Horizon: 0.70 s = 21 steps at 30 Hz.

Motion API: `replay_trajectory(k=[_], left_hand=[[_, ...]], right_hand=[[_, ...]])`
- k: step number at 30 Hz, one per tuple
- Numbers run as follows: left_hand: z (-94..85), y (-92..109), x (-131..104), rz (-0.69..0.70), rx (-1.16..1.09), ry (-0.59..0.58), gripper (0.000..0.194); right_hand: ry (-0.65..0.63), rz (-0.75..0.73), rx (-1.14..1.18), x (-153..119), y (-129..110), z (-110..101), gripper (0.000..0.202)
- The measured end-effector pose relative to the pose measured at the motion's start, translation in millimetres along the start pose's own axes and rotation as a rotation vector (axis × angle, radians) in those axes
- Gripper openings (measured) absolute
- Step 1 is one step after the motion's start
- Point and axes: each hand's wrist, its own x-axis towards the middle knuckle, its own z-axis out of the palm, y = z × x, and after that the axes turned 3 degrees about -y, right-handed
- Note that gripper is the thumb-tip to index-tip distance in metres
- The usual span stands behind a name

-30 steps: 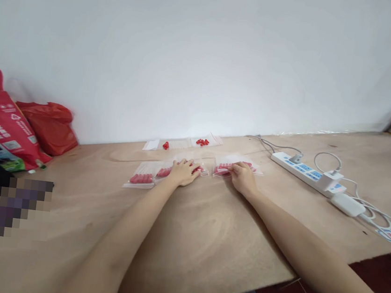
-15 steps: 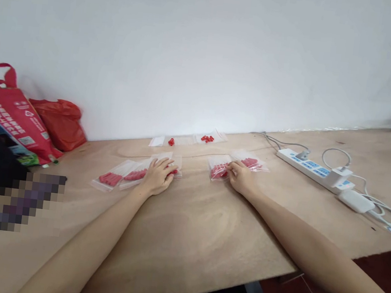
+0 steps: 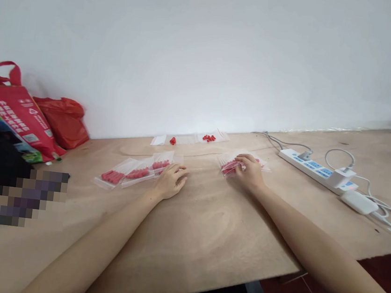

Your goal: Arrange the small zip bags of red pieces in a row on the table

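Pink pieces [image 3: 229,166] lie inside a clear bag [image 3: 222,158], pinched by the right hand [image 3: 253,174], probably so it cannot slide. Beside three filled bags [image 3: 164,155], the left hand [image 3: 169,182] rests open on the desk [image 3: 192,240].

- Power strip [image 3: 306,167]: white, with blue socket panels.
- Tabletop [image 3: 191,245] under the power strip: light brown, with swirling wood grain.
- Bagged pieces [image 3: 112,176] left of the power strip: pinkish red.
- Tote bag [image 3: 19,114] far left of the power strip: red, white print, green and blue patches.
- Wall [image 3: 206,53] behind the power strip: plain pale grey.
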Motion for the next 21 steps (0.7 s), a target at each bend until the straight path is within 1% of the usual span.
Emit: replay_trajectory(k=[2, 4, 7, 9, 11, 13, 15, 16, 18, 21], left_hand=[[0.0, 1.1, -0.1, 0.002, 0.002, 0.009, 0.021], [0.0, 5.8, -0.6, -0.011, -0.002, 0.033, 0.021], [0.6, 19.6, -1.3, -0.042, -0.026, 0.083, 0.030], [2.0, 30.0, -1.2, -0.020, -0.049, 0.088, 0.039], [4.7, 37.5, -0.3, 0.022, -0.056, 0.087, 0.041], [8.2, 40.0, 1.3, 0.052, -0.043, 0.094, 0.031], [11.6, 38.1, 2.8, 0.078, -0.017, 0.112, 0.019], [12.9, 36.2, 3.4, 0.103, 0.003, 0.123, 0.016], [14.1, 31.9, 4.3, 0.169, 0.062, 0.154, 0.016], [12.0, 26.4, 4.5, 0.274, 0.192, 0.222, 0.017]], right_hand=[[0.020, -0.077, 0.040, -2.8, -12.8, 4.3, 0.021], [0.008, -0.160, 0.100, -6.9, -26.8, 10.0, 0.021], [-0.079, -0.281, 0.205, -14.5, -44.5, 18.5, 0.025], [-0.139, -0.334, 0.240, -18.5, -51.2, 22.1, 0.026], [-0.186, -0.344, 0.246, -20.4, -53.5, 23.2, 0.026], [-0.219, -0.309, 0.245, -20.4, -52.4, 22.2, 0.027], [-0.241, -0.255, 0.246, -19.0, -49.6, 20.3, 0.026], [-0.257, -0.232, 0.248, -18.1, -47.9, 19.3, 0.026], [-0.301, -0.213, 0.241, -16.4, -44.5, 18.1, 0.023], [-0.367, -0.248, 0.174, -14.7, -40.2, 17.4, 0.020]])
